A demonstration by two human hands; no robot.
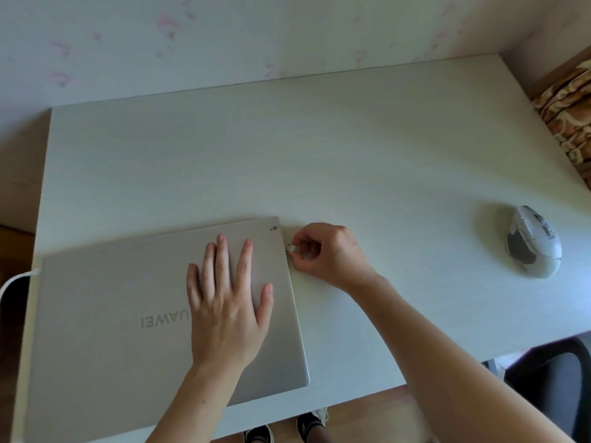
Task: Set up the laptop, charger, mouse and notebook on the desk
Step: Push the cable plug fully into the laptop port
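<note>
Left hand (pixel 224 302) flat on closed laptop (pixel 112 314); mouse (pixel 532 240) well right.

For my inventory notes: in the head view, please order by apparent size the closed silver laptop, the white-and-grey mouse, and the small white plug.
1. Closed silver laptop
2. White-and-grey mouse
3. Small white plug, pinched in the right hand, partly hidden

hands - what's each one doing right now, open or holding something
Left hand: open, flat on the closed laptop lid, holding nothing.
Right hand: fingers pinched shut on a small white plug at the laptop's right edge.
</note>
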